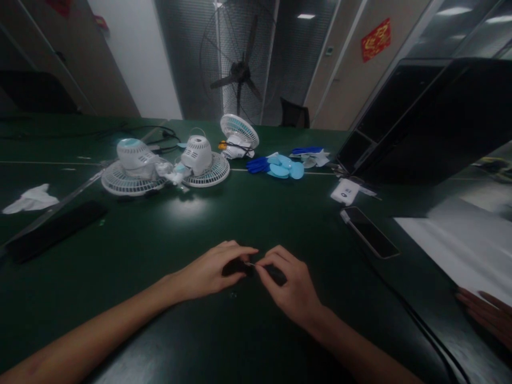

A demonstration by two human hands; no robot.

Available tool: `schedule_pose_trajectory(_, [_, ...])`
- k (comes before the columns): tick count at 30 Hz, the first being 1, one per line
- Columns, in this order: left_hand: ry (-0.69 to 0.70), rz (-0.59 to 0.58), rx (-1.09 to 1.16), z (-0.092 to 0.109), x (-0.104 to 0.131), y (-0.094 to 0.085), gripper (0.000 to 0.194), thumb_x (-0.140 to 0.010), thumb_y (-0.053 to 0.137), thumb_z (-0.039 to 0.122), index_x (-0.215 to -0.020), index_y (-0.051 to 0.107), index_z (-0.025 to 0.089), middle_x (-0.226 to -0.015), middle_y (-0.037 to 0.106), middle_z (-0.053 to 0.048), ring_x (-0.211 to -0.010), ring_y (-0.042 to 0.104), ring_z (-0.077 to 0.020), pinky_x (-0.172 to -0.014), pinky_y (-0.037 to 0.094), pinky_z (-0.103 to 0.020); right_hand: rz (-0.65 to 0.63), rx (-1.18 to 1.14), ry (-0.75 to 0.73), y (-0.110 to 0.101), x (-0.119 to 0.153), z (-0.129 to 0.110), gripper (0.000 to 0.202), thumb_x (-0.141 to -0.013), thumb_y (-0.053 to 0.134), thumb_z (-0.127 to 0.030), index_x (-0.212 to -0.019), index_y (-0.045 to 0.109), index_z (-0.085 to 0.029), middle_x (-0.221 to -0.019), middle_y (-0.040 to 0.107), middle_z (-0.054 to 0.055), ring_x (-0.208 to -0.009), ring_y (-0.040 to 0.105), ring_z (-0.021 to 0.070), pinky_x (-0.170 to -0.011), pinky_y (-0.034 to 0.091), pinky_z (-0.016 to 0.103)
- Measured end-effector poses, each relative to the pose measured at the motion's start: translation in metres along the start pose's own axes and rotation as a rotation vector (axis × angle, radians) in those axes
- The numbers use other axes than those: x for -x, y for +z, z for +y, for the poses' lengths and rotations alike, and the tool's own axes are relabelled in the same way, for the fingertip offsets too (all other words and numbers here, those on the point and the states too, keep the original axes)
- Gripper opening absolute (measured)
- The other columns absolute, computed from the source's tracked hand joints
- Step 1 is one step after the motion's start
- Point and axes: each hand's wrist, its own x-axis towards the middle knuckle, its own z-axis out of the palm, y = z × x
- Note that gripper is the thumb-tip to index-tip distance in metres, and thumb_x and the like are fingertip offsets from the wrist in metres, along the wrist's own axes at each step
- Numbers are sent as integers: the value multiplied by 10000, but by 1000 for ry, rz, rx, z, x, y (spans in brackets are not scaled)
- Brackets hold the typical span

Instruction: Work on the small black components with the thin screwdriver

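Note:
My right hand is closed in a pinch, with thumb and forefinger on a small, thin, light-coloured piece too small to name. My left hand faces it, thumb and forefinger spread apart around the piece's other end. Whether its inner fingers touch that end, I cannot tell. Both hands are low over the dark green table. Just below the left thumb lies a tiny clear bit.
White fans lie at the back left. Blue gloves and light-blue blades are mid-back. On the right are a phone, a black cable, a monitor, white paper and another person's hand.

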Motion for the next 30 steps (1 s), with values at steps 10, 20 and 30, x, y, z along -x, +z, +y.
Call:
schedule_pose_trajectory(10, [13,-15,-163,28,8,-19,558,-923,740,355,-1448,570,275,-1417,602,-101,-1302,544,-313,-1128,432,-490,72,-29,29,-5,0,2,106,-986,635,-213,-928,722,-230,-927,689,49,-822,676,200,-693,537,313])
schedule_pose_trajectory(20, [-39,-184,-61,23,14,-17,555,-843,842,501,-1308,625,292,-1386,602,-93,-1308,530,-316,-1163,326,-489,132,-76,25,-10,-1,2,99,-969,646,-181,-919,723,-220,-925,677,41,-819,662,195,-687,514,309])
schedule_pose_trajectory(30, [-5,-174,-109,12,6,-25,108,-1026,662,343,-1084,722,275,-1126,673,-30,-1136,612,-221,-1131,359,-405,112,-76,39,-11,-1,1,109,-974,648,-177,-917,730,-221,-917,675,37,-828,651,196,-701,498,322])
